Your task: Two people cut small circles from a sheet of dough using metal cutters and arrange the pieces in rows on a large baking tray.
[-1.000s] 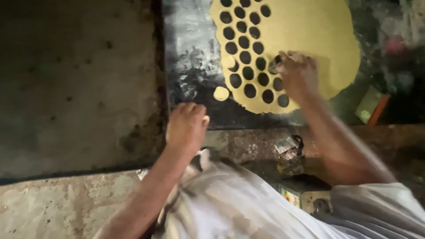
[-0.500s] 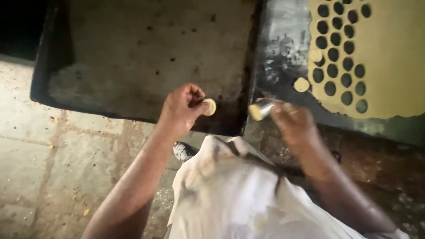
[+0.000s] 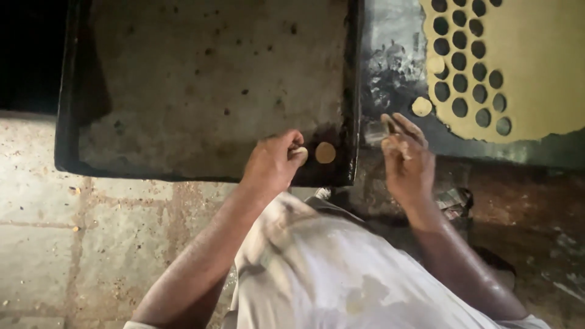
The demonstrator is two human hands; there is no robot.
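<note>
Dim room, worn stone floor (image 3: 73, 244). One dark metal tray (image 3: 201, 79) lies on it. One dough disc (image 3: 325, 152) sits in the tray's near right corner. Left hand (image 3: 271, 161), fingers pinched on a second disc (image 3: 300, 152), is beside it. Right of tray: one dough sheet (image 3: 536, 67) full of holes, two loose discs (image 3: 421, 106). Right hand (image 3: 405, 155), fingers loosely apart; contents indiscernible.

Left hand (image 3: 272, 162) rests over the near right corner of a dark, stained metal tray (image 3: 183, 79), its fingers (image 3: 297, 153) pinched on a small pale dough piece. One round dough disc (image 3: 325, 152) lies flat on the tray just beside those fingers. Right hand (image 3: 407, 159) is raised over the dark floured surface (image 3: 390, 55), fingers loosely curled around a small item (too blurred to identify). A rolled yellow dough sheet (image 3: 536, 67) lies on that surface, punched with rows of round holes. A loose cut disc (image 3: 421, 106) sits at the sheet's left edge. Stone floor (image 3: 73, 244) lies below the tray.
</note>
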